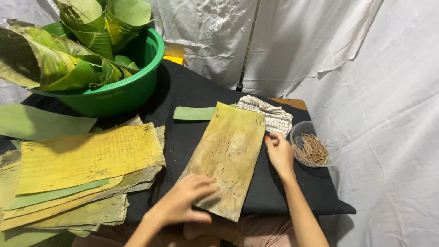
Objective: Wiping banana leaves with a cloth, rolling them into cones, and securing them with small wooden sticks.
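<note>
Far left there's a green plastic basin (130,89) stuffed with leaves, and a stack of cut yellow-green leaf sheets (87,160) nearer. The left hand (185,201) lies flat, fingers spread, pinning the near end of a long yellowish leaf rectangle (228,155) mid-table. It looks light, floppy and easy to tear, so grab the edges. The right hand (279,153) rests loosely curled on its right edge, little room before the clear bowl of thin sticks (311,146).

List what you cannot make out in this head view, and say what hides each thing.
- Stack of cut leaves: the top yellow sheet covers the lower ones; the left edge cuts them off.
- Green tub: leaves fill it, hiding the inside.
- Sticks in the clear bowl: too small to count.
- Leaf strip near end: the left hand covers it.
- Checked cloth: the strip overlaps its left side.
- Right hand: fingertips curl out of sight.
</note>
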